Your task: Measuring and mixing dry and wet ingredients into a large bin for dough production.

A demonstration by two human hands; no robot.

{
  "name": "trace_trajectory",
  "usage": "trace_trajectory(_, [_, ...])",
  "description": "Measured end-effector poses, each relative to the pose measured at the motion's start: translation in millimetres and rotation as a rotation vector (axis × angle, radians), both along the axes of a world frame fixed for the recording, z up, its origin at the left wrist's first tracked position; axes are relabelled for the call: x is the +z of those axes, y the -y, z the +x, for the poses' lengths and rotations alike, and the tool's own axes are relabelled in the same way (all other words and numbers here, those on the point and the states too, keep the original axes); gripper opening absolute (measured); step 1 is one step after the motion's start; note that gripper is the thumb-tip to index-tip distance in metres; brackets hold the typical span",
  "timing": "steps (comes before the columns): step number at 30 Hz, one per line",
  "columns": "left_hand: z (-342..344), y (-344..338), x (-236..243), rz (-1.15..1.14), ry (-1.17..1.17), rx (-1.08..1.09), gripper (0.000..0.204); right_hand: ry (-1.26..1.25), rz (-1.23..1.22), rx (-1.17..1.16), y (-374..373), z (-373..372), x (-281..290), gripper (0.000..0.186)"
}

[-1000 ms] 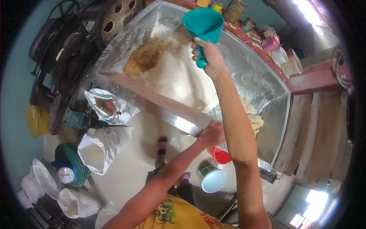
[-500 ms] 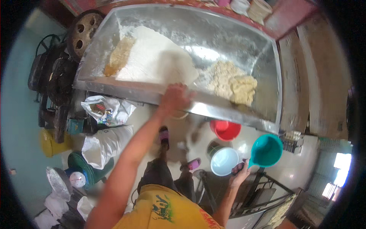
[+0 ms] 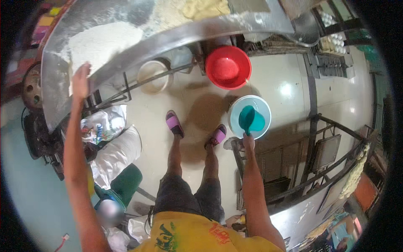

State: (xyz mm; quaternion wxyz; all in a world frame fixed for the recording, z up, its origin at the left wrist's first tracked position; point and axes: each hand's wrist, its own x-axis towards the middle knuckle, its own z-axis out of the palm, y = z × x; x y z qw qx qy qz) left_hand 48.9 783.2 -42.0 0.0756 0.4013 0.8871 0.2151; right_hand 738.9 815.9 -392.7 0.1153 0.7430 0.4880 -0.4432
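Observation:
A teal dipper (image 3: pixel 257 120) is in my right hand (image 3: pixel 248 141), which is closed around its handle. The dipper sits within the rim of a white bucket (image 3: pixel 267 110) on the floor; whether it touches the liquid inside I cannot tell. My left hand (image 3: pixel 81 82) is at the near edge of a large metal trough (image 3: pixel 168 38), its fingers stretched out beside a flat heap of white flour (image 3: pixel 103 44). Nothing shows in that hand. Farther along the trough lies a lump of pale yellow dough (image 3: pixel 205 8).
On the floor stand a red basin (image 3: pixel 226 69) and another whitish bucket (image 3: pixel 153 75). White sacks (image 3: pixel 119 153) and a green container (image 3: pixel 130 182) are at left. A dark metal rack (image 3: pixel 294 168) fills the right side. Another person (image 3: pixel 342 233) shows at lower right.
My right hand has brought the dipper from beside the white bucket to inside its rim. My left hand has shifted left along the trough edge. The view has turned toward the floor and right.

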Motion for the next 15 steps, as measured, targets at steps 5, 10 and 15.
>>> trace_trajectory(5, [-8.9,-14.8,-32.7,-0.024,0.084,-0.052,0.058,0.267,0.204,0.400,-29.1,71.2,-119.6,0.023])
trace_trajectory(10, [-35.3,16.7,-9.9,0.034,0.216,0.083,0.065,0.444,0.075,0.512,-48.8,36.3,-200.9,0.019])
trace_trajectory(15, [-48.9,20.6,-12.1,0.051,0.107,0.010,0.063,0.365,0.023,0.183,-6.7,3.8,-281.8,0.019])
